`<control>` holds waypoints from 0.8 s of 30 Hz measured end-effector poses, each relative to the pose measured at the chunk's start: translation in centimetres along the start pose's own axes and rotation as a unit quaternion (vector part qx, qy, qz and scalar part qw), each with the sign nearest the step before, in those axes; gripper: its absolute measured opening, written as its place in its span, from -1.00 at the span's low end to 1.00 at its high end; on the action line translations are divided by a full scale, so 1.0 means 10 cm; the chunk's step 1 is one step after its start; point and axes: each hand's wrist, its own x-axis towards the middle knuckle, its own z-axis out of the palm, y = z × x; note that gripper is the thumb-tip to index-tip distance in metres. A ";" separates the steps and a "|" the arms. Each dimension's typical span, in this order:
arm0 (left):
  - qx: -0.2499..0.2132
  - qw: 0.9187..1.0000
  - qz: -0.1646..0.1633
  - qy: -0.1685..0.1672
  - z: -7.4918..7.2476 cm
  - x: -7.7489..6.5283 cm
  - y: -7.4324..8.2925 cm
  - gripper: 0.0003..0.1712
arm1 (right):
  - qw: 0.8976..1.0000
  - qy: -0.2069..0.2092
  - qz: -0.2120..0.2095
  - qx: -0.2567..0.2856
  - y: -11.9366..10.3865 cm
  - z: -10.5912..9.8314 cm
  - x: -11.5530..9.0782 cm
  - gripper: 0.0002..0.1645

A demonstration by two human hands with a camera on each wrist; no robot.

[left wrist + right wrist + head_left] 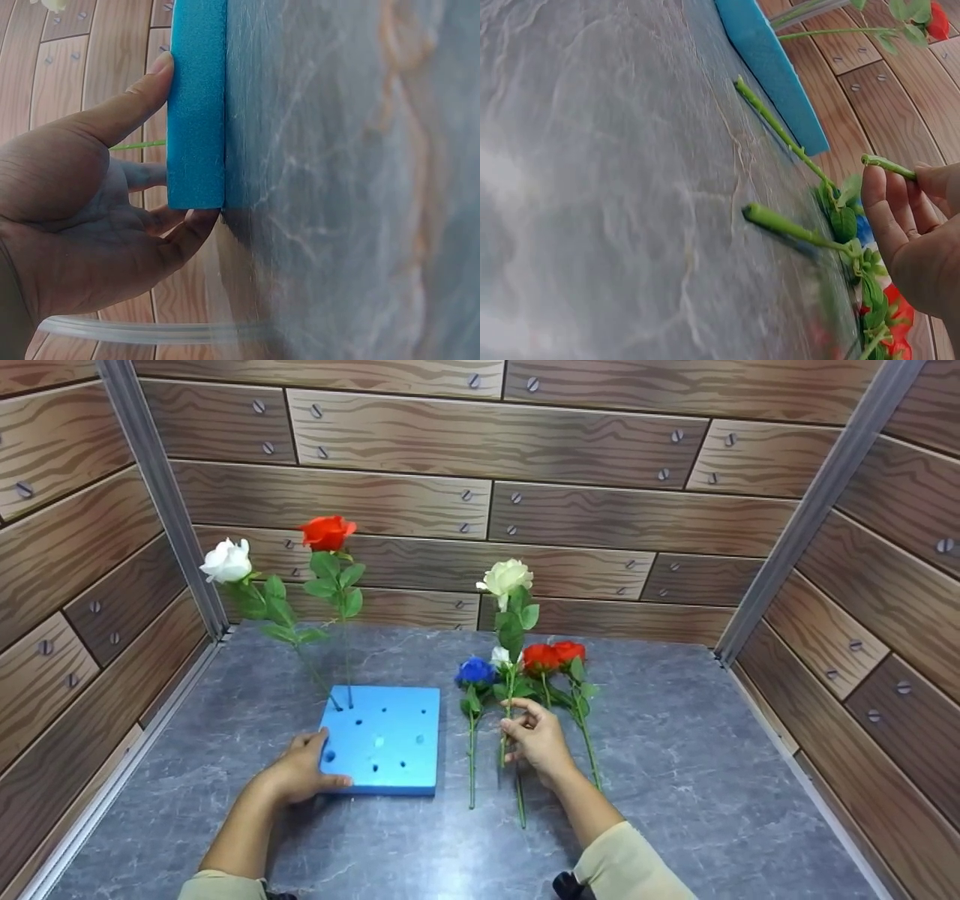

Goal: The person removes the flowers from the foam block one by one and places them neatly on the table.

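Observation:
My left hand (pixel 298 769) grips the near left corner of a blue foam block (pixel 397 776), its thumb across the top and fingers at the side. A white rose (pixel 227 561) and a red rose (pixel 328 534) stand with their stems in holes at the block's far left; the white one leans left. To the right of the block, my right hand (pixel 540 739) pinches the stem of a cream rose (pixel 507 579), holding it upright above the table. In the right wrist view, that stem's cut end (pixel 885 166) pokes out past the fingers.
Beneath and beside my right hand lie a blue rose (pixel 475 670), a white rose (pixel 501 657) partly covered by leaves, and two red roses (pixel 541 658) on the grey marbled table (pixel 660 810). Several open holes dot the block's top. Wood-patterned walls (pixel 420 439) enclose three sides.

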 end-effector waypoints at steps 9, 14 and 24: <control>-0.003 1.000 -0.001 0.001 0.00 0.01 0.00 0.39 | 1.000 0.001 0.008 0.003 -0.01 -0.15 -0.05 -0.48; -0.005 1.000 -0.001 0.000 0.01 0.00 0.01 0.39 | 1.000 0.009 0.013 -0.007 -0.02 -0.25 -0.07 -0.49; -0.003 1.000 -0.001 -0.004 -0.01 -0.01 0.00 0.39 | 0.999 0.026 0.017 -0.023 -0.02 -0.42 -0.14 -0.58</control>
